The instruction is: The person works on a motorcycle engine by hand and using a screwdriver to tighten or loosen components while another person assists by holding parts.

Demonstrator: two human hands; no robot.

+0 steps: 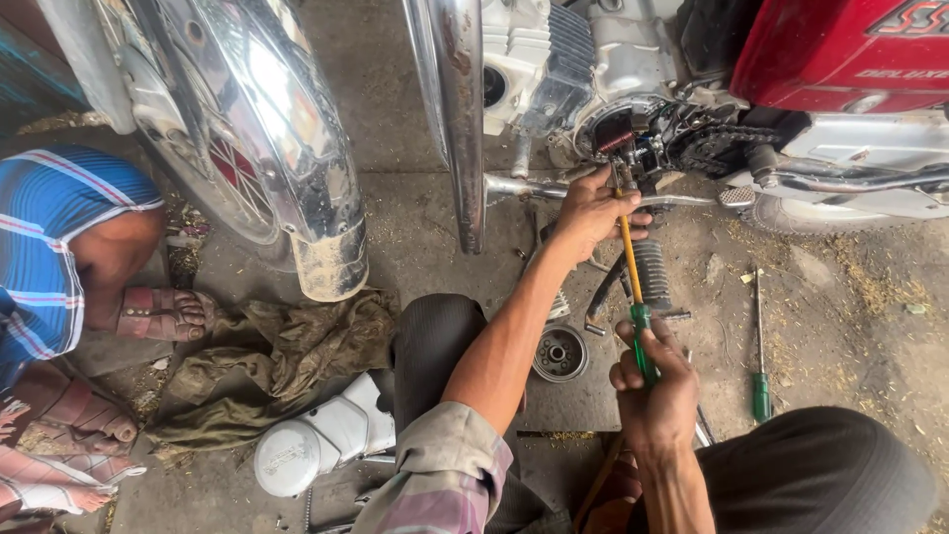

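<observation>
My right hand (pixel 654 388) grips the green handle of a long screwdriver (pixel 633 277) with a yellow shaft. Its tip reaches into the open side of a motorcycle engine (pixel 618 133), where a chain and sprocket (pixel 714 140) show. My left hand (pixel 593 213) holds the shaft near the tip, right below the engine opening. Both my knees in dark trousers frame the hands.
A second green-handled screwdriver (pixel 759 346) lies on the concrete to the right. A round metal part (pixel 560 353), a white engine cover (pixel 321 440) and a dirty rag (pixel 287 356) lie nearby. Another person in a striped shirt (pixel 49 247) crouches left beside a chrome fender (pixel 287 129).
</observation>
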